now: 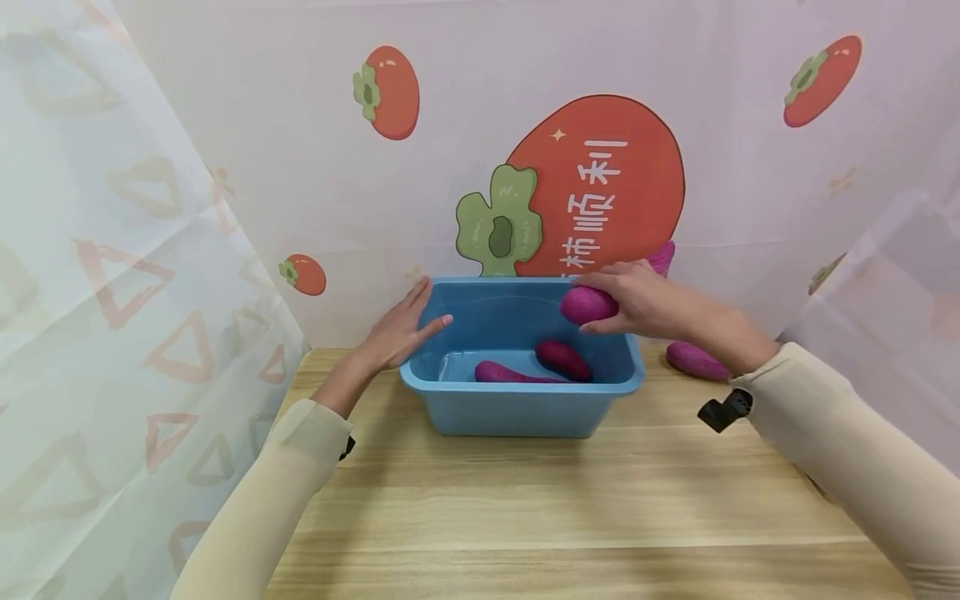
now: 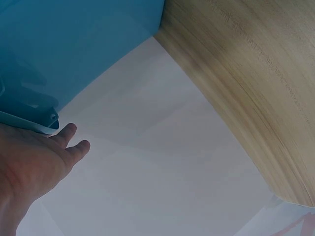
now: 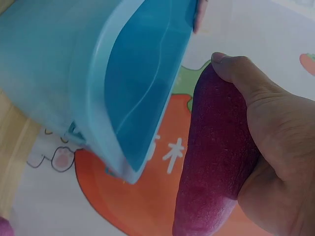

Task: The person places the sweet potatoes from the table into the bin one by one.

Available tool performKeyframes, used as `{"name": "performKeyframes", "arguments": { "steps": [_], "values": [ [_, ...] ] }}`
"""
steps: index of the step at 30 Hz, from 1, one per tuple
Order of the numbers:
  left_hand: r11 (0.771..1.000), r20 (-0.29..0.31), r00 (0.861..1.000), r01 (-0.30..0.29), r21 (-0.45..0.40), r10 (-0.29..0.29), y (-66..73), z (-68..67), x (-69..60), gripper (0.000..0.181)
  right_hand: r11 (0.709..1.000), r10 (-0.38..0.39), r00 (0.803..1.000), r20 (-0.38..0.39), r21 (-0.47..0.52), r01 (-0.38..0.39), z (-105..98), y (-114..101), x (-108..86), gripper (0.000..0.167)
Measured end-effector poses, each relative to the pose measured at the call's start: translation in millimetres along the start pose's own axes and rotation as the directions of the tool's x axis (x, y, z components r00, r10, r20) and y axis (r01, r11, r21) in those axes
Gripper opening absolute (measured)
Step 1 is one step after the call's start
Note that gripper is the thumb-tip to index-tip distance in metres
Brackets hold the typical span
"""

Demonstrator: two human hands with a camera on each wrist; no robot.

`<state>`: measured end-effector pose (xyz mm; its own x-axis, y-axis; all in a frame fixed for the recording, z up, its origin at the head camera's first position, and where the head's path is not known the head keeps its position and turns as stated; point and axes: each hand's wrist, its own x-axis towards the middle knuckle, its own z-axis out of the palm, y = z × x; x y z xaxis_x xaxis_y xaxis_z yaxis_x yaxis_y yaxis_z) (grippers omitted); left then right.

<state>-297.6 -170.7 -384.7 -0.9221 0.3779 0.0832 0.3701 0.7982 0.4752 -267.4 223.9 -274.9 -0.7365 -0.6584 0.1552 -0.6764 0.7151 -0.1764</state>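
Observation:
A blue bin [image 1: 517, 412] stands on the wooden table with two purple sweet potatoes inside, one dark [image 1: 562, 360] and one longer [image 1: 504, 372]. My left hand [image 1: 397, 335] rests with extended fingers on the bin's left rim; the left wrist view shows this hand [image 2: 37, 164] under the rim edge. Above the bin's right side, my right hand [image 1: 637, 302] grips another purple sweet potato [image 1: 587, 305]. In the right wrist view the thumb and palm of the hand [image 3: 275, 132] hold the long sweet potato [image 3: 216, 142] beside the bin [image 3: 54, 64].
Right of the bin, a sweet potato [image 1: 696, 360] lies on the table [image 1: 480, 508], partly behind my right forearm. Another purple piece [image 1: 662, 257] shows behind my right hand. A white cloth with printed persimmons hangs behind, and more white cloth stands at both sides.

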Motion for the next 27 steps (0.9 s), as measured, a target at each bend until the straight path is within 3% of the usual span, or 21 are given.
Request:
{"name": "performKeyframes", "arguments": {
  "steps": [17,27],
  "values": [
    [1.0,-0.007,1.0,-0.006,0.011,0.006,-1.0,0.1,0.0,0.094,0.996,-0.093,0.995,0.018,0.011,0.093,12.7,-25.9,29.1,0.069],
    [1.0,-0.003,1.0,-0.001,0.005,0.001,-0.4,-0.1,0.4,0.094,0.996,-0.08,0.994,0.07,0.041,0.078,20.1,-35.9,37.6,0.073]
  ]
}}
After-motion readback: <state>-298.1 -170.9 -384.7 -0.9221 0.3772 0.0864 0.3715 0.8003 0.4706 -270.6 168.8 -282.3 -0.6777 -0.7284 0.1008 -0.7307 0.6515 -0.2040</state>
